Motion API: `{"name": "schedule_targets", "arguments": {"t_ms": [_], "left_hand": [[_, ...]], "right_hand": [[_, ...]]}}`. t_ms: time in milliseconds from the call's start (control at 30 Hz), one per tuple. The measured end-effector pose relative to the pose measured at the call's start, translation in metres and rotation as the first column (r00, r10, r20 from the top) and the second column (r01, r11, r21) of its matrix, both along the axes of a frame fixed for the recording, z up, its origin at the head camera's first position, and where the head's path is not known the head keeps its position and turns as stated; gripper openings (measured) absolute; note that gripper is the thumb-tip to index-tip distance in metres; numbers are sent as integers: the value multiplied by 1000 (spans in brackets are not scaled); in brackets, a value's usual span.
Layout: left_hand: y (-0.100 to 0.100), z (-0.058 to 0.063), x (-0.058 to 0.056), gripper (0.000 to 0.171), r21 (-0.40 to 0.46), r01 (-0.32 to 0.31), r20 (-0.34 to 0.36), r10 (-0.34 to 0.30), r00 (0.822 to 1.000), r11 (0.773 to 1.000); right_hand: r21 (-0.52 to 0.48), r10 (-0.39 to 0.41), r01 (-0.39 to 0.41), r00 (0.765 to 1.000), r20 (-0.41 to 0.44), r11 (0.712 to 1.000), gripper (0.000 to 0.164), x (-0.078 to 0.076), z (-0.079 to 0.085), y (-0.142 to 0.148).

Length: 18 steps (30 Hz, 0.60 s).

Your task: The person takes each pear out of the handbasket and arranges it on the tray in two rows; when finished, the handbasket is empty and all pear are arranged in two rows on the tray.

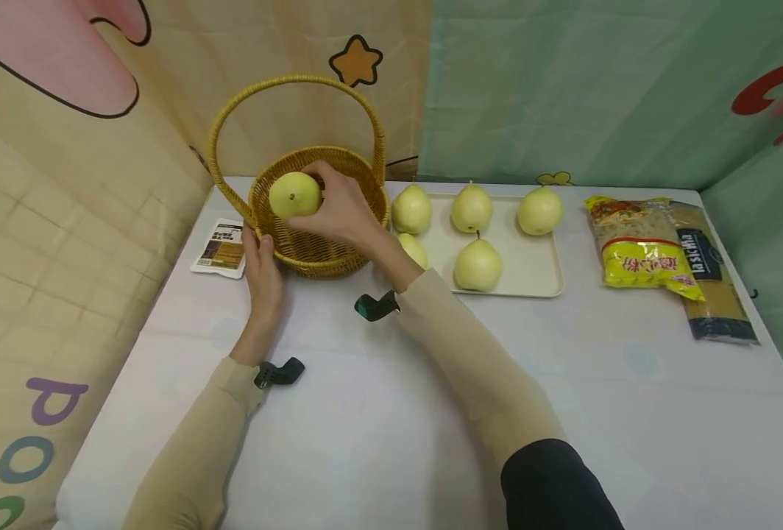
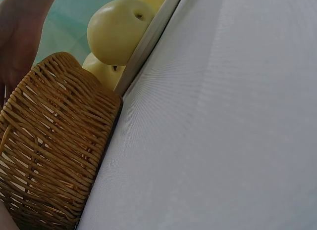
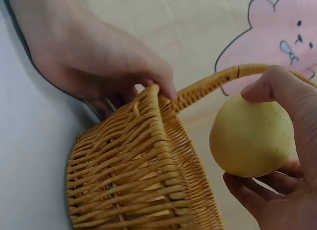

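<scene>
A yellow-green pear (image 1: 295, 196) is held in my right hand (image 1: 341, 202) above the mouth of a wicker basket (image 1: 319, 266). The right wrist view shows the thumb on one side of this pear (image 3: 252, 136) and the fingers on the other. My left hand (image 1: 263, 276) grips the basket's near left side by the foot of its tall handle. Seen from the right wrist, the left thumb lies over the rim and the fingers bend against the outer wall. The visible part of the basket's inside shows bare wicker.
Right of the basket, a cream tray (image 1: 530, 276) bears several pears (image 1: 478, 265). A small white-and-brown packet (image 1: 222, 249) lies left of the basket. At the table's right are a yellow noodle bag (image 1: 643, 250) and a long brown pack (image 1: 716, 302). Curtains hang behind.
</scene>
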<state>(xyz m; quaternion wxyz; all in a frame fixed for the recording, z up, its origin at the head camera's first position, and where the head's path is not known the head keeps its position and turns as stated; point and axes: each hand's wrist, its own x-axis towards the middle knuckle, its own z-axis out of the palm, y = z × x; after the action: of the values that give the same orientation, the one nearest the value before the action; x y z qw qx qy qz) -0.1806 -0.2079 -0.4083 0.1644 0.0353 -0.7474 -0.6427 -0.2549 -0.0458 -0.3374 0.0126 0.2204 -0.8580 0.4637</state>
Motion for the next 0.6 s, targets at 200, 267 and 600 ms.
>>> {"name": "schedule_targets", "arguments": {"t_ms": [200,267,600], "left_hand": [[-2,2,3,63,-6,13,-13,-13,1000,1000],[-3,2,3,63,-2,14,-20,-15,1000,1000],[-2,1,4,64,3,24,-24,-24,999,1000]], "right_hand": [[-63,-14,11,999,-48,998,72,28,13,26],[-80,-27,22,998,-63,997,70,36,15,37],[-190,-59,48,997,-56,981,66,73,9,99]]}}
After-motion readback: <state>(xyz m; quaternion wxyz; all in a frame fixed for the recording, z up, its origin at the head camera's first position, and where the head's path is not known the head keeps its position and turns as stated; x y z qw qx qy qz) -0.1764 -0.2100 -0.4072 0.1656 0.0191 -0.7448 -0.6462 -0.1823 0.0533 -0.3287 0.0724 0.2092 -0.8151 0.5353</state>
